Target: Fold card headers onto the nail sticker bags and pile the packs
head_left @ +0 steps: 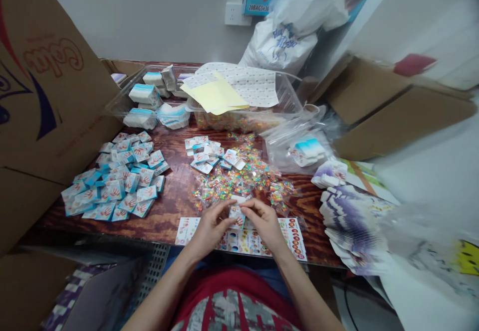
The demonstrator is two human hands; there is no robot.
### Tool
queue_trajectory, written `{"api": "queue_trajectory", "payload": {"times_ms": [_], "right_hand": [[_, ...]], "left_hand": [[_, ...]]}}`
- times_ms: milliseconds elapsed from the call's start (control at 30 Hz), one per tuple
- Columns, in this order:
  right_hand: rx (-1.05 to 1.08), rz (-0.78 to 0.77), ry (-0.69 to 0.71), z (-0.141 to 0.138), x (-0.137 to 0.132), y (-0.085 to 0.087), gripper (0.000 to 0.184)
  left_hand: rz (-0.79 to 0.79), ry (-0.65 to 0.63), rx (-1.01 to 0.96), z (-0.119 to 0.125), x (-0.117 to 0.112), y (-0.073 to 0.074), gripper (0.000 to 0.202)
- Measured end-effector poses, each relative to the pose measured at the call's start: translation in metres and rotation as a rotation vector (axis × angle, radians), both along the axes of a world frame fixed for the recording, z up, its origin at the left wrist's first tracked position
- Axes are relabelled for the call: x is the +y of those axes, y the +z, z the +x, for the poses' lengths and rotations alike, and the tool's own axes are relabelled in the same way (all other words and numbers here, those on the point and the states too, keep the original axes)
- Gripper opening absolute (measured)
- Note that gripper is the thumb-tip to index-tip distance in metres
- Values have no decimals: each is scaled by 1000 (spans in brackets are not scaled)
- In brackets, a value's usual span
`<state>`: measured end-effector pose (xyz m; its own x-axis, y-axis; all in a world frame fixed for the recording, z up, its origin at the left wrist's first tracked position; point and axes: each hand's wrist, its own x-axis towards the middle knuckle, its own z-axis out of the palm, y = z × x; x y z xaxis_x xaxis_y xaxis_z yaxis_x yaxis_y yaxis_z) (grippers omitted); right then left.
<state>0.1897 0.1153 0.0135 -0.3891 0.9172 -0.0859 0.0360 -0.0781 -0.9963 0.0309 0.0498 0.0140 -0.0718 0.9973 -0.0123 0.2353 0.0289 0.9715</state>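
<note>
Between my two hands is a small white and blue cardboard box (237, 216) with a red hand print, its white flap standing up at the top. My left hand (214, 222) grips its left side between thumb and fingers. At the upper right edge, by the flap, my right hand (265, 221) pinches the same box. Under my hands lies a sticker sheet (295, 241) with rows of small coloured pictures. Just beyond are many small clear packets of coloured candy-like bits (224, 184). Several similar small boxes (202, 154) rest behind them.
A large heap of small boxes (119, 181) lies on the left. Clear plastic bins (288, 96) stand at the back, papers (217, 94) on one. A plastic bag (295, 146) and fanned flat cartons (355, 226) are right. A tall cardboard box (56, 96) borders the left.
</note>
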Motion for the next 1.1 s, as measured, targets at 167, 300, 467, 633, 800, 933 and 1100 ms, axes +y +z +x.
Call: {"api": "queue_trajectory", "payload": {"times_ms": [167,300,467,633,800,933,1100], "right_hand": [[30,-22,-16,3,3,3,15],[20,-4,-4,2,1,8,25],[-91,68,100,5,1,11,19],[1,-90,-4,2,3,2,23],[49,-152,-35,-1,7,1,26],[-3,-83,71,5,6,9,21],[-98,129,151,12,-2,14,13]], "left_hand": [[39,-64,61,-1,2,6,24],[-7,-40,-19,0,1,3,26],[-133,55,-227,4,-2,-5,35],[-137,9,-197,4,-2,0,32],[-139,19,-234,4,-2,5,32],[-146,24,-296,5,-6,1,34],[-134,12,-244,2,-9,0,40]]}}
